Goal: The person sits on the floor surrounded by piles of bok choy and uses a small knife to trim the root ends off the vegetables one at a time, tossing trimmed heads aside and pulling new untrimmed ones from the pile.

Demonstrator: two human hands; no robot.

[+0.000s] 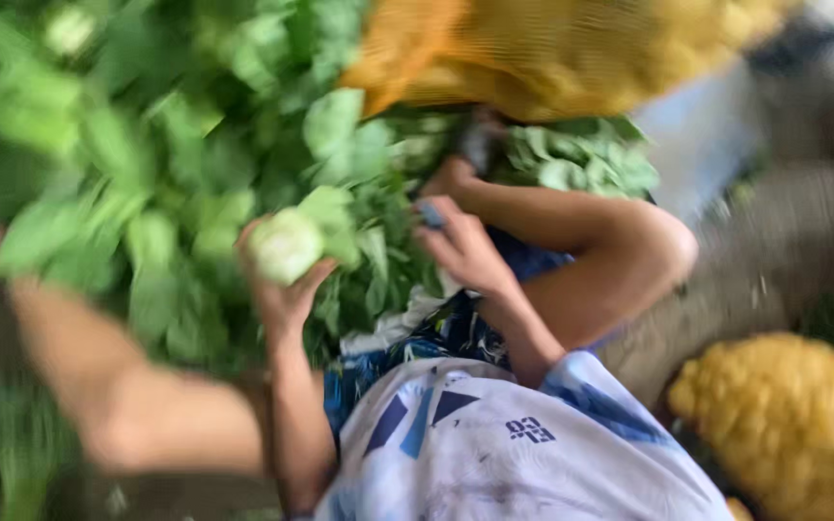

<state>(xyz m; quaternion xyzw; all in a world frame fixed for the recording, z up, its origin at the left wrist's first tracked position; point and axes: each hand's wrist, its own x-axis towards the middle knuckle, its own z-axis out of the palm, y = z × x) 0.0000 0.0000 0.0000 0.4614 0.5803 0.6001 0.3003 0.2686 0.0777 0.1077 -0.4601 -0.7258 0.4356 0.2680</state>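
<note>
Left hand is gripping a pale vegetable, fingers closed, lifting it clear of greens; right hand, at three o'clock, is pinching something blue.

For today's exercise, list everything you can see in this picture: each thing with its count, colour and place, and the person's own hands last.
Leafy greens: a big heap, green, left and top centre.
Pale round vegetable: one, whitish green, centre, gripped by the left hand.
Mesh sacks: two, yellow-orange, one at the top, one at lower right.
Small blue thing: one, centre, at the right hand's fingertips; too blurred to name.
Patterned clothing: white and blue, bottom centre.
Floor: grey, right side.
Left hand: holds the pale round vegetable.
Right hand: beside the greens, touching the small blue thing.
</note>
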